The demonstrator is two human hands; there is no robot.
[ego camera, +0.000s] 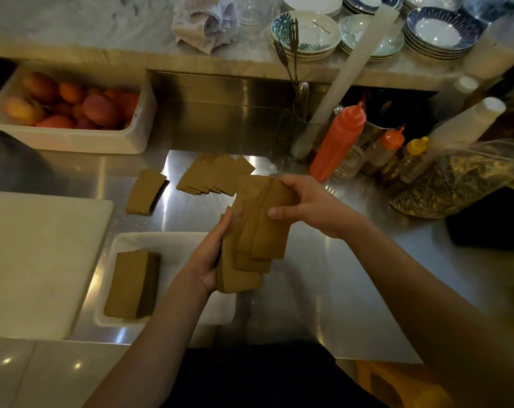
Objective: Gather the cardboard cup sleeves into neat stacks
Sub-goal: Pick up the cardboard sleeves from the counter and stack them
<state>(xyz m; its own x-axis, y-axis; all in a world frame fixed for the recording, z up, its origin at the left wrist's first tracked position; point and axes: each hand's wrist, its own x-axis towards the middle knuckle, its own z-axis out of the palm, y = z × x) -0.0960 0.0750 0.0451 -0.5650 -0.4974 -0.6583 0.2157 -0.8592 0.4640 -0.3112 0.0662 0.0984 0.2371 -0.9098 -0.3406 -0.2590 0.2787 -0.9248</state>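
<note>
"While my left hand (211,260) grips the bunch of cardboard sleeves (258,231) from below and my right hand (305,204) pinches its top end, they're fanned. I'd loosen a little, then tap the edges on the steel surface (323,290) until flush."

"How many lots?"

"Four. This bunch, showing about four staggered layers. From it: a fanned row (217,175) at eleven o'clock, roughly six; a small pile (145,191) at ten o'clock, count unclear; one neat stack (132,284) in the white tray (176,242) at eight o'clock."
</note>
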